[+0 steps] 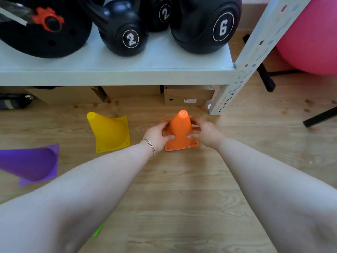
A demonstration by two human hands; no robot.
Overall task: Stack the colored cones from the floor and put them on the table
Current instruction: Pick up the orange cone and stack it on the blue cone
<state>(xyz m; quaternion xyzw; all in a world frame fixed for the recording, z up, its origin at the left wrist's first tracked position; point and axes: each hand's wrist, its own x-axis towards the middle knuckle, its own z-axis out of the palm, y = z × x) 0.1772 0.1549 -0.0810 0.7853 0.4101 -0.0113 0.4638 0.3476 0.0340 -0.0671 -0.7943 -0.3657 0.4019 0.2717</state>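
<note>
An orange cone (180, 128) stands upright on the wooden floor, with a thin blue edge (176, 151) showing under its base. My left hand (157, 136) grips its left side and my right hand (205, 132) grips its right side. A yellow cone (109, 132) stands upright to the left, apart from my hands. A purple cone (31, 164) lies on its side at the far left. A sliver of green (97, 231) peeks out beneath my left forearm.
A white metal shelf (116, 70) carrying black kettlebells (125, 35) stands just behind the cones, its post (235, 84) close to the right. Cardboard boxes (187, 96) sit under it. A pink exercise ball (313, 37) and black stand legs (319, 117) are at right.
</note>
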